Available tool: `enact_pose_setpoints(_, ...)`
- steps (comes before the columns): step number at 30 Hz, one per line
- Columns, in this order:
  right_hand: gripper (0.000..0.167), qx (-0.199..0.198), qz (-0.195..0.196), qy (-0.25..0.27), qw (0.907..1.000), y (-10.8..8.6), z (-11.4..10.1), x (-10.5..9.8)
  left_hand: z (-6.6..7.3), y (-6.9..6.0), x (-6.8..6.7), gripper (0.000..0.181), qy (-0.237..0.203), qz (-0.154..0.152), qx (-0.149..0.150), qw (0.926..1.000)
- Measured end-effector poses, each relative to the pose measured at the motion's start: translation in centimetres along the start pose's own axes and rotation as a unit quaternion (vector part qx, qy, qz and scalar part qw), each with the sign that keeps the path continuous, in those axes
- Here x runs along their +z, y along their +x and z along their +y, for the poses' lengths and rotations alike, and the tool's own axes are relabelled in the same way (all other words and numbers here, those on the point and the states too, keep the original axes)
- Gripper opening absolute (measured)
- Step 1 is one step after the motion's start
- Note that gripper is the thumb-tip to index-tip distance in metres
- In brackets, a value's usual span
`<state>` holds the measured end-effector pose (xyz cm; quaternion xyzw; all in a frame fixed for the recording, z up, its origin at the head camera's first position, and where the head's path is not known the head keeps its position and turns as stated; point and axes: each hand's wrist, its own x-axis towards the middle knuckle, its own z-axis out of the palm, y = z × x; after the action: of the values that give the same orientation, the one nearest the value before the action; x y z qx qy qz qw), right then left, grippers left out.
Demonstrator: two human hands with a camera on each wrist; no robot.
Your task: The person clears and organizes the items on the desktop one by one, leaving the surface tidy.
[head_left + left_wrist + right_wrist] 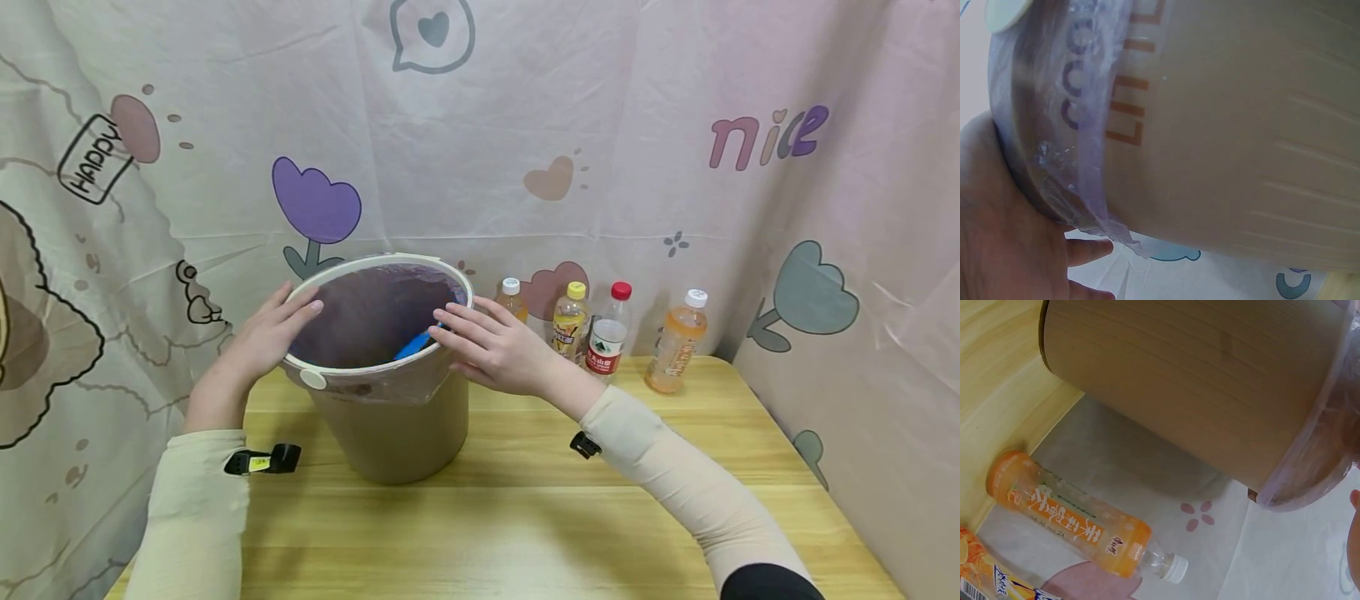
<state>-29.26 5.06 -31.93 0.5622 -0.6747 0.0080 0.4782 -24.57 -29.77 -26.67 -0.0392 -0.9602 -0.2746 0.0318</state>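
A brown trash bin (390, 442) with a pale rim stands on the wooden table. A thin clear bag (1094, 125) lines it and folds over the rim. My left hand (258, 337) rests against the rim's left side, its fingers fairly straight. My right hand (498, 346) touches the rim's right side with extended fingers. Inside the bin, partly hidden by the rim and right hand, lies something blue (412, 345) whose kind I cannot tell. In the left wrist view, orange lettering (1135, 94) shows on the bin wall.
Behind and right of the bin stand several bottles: a white-capped one (1079, 515), a yellow-capped one (572, 321), a red-capped one (609, 333) and an orange drink bottle (677, 342). A printed curtain (480, 125) hangs behind the table (480, 533).
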Motion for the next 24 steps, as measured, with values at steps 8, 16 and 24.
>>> enact_pose_setpoints(8,0.053,0.010,0.000,0.007,0.9999,-0.3,-0.2,0.0,-0.1,0.0,-0.1,0.067,-0.001,0.000,0.005,1.0000)
enact_pose_setpoints(16,0.057,0.027,0.003,0.012,0.9996,-1.2,-0.3,0.2,-0.1,0.1,0.0,0.067,-0.002,-0.001,0.006,1.0000)
enact_pose_setpoints(24,0.057,0.083,0.013,0.024,0.9962,-3.4,-0.5,0.5,-0.2,0.1,0.1,0.066,-0.008,0.003,0.008,0.9999)
